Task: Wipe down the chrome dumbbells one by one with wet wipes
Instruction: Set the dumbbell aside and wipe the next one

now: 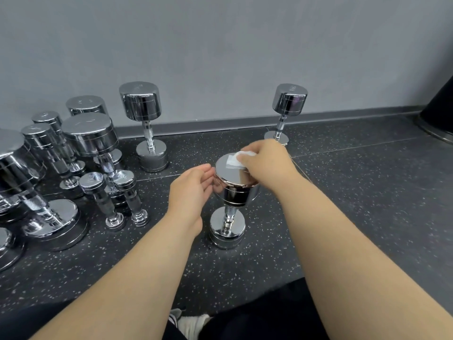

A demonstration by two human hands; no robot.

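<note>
Head view: nearest, the left grip [191, 190] lies released, its straight fingers against the side of the upright chrome dumbbell [226, 229], which stands on the speckled floor [343, 204]. That brace is worth having during the wipe, since a dumbbell on end may tip. The right grip [267, 165] pinches the wet wipe [234, 160] flat on the mirror-bright top face; full sweeps out to the rim suit best. Farther off, more dumbbells [90, 136] cluster left, with two by the wall [220, 45].
</note>
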